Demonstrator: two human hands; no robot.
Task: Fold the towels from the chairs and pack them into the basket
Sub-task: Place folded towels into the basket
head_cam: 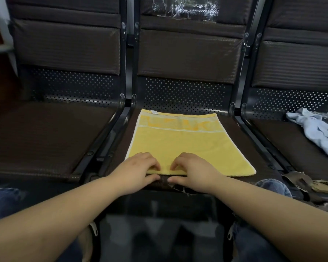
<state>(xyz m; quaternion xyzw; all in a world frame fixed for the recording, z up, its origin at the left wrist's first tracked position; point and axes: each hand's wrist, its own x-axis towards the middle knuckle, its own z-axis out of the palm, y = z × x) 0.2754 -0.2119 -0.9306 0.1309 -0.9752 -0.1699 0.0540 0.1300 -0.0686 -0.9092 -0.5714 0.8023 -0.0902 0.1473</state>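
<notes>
Flat yellow terry towel with a woven band [182, 140] lay spread on the middle dark padded chair seat [121, 154], long axis running away from the person, from the seat's front lip toward the backrest. White label at the far edge, near edge flush with the seat's front.

Left hand [138, 170] and right hand [192, 171] both sat on that near edge, side by side, close together near the towel's midline. Each had fingers curled on top of the cloth and the thumb tucked at or under the hem, so each appeared to pinch the near edge. Neither hand nearer than the other; towel body lay straight ahead of both.

Judgement: near edge was set to be lifted and carried forward to the far edge, halving the long axis. Hands gripped close to centre, so the outer corners might sag.

Crumpled pale blue cloth towel [318, 129] lay on the seat right of the yellow towel, unfolded. Basket not in view.
</notes>
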